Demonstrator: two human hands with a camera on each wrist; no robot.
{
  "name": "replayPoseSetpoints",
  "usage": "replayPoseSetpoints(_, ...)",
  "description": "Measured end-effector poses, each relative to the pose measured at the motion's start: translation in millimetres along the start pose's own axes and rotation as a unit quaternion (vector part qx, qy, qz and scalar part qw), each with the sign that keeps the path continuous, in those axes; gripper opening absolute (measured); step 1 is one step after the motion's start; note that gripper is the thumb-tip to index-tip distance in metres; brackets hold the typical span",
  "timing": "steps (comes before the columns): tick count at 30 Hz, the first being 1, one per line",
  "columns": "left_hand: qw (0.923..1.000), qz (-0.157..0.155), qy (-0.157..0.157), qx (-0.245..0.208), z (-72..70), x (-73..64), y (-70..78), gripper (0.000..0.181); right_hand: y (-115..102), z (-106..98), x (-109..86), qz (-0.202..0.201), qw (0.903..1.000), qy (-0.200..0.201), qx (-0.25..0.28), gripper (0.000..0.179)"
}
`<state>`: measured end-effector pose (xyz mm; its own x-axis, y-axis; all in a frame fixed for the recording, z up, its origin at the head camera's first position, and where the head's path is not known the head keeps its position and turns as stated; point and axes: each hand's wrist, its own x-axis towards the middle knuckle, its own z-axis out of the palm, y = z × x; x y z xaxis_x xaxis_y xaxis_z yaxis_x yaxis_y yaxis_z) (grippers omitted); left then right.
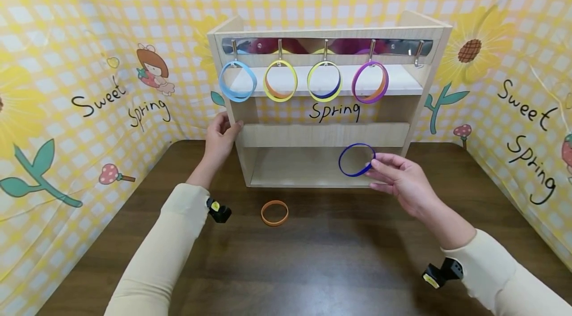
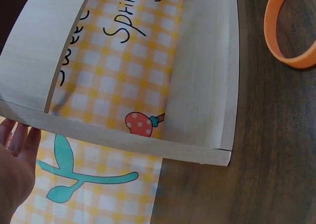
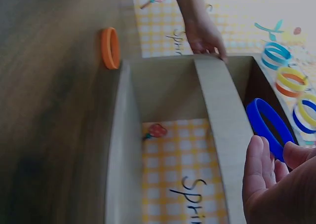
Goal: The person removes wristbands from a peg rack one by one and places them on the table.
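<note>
My right hand (image 1: 404,182) pinches a blue silicone wristband (image 3: 264,128) between thumb and fingers, in front of the lower right part of a wooden shelf (image 1: 326,135). My left hand (image 1: 219,139) grips the shelf's left side panel, thumb at the front edge and fingers on the outer face. From a metal hook strip (image 1: 375,46) along the shelf top hang light blue bands (image 1: 238,99), a yellow band (image 1: 268,93) with an orange one, another yellow band (image 1: 309,88) with a blue one, and a purple band (image 1: 355,92) with an orange one.
An orange wristband (image 1: 274,223) lies on the dark wooden table (image 1: 286,261) in front of the shelf, left of its middle. The rightmost hook (image 1: 419,55) is beside the purple band. A yellow checked cloth (image 1: 111,18) surrounds the table at the back and sides.
</note>
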<state>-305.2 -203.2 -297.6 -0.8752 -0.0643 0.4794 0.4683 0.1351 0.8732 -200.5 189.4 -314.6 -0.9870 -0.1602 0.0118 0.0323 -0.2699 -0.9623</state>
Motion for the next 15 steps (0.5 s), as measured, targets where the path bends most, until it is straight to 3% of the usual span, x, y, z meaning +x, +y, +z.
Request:
replayPoseSetpoints(7, 0.9996, 0.004, 0.017, -0.022, 3.5, -1.6, 0.3, 0.036, 23, 9, 5.1, 0.031, 0.9993, -0.012, -0.019, 0.007)
replayPoseSetpoints(15, 0.9992, 0.005, 0.03, -0.026, 5.9, -4.7, 1.9, 0.038, 48, 17, 12.9, 0.067, 0.9967, -0.03, -0.033, 0.023)
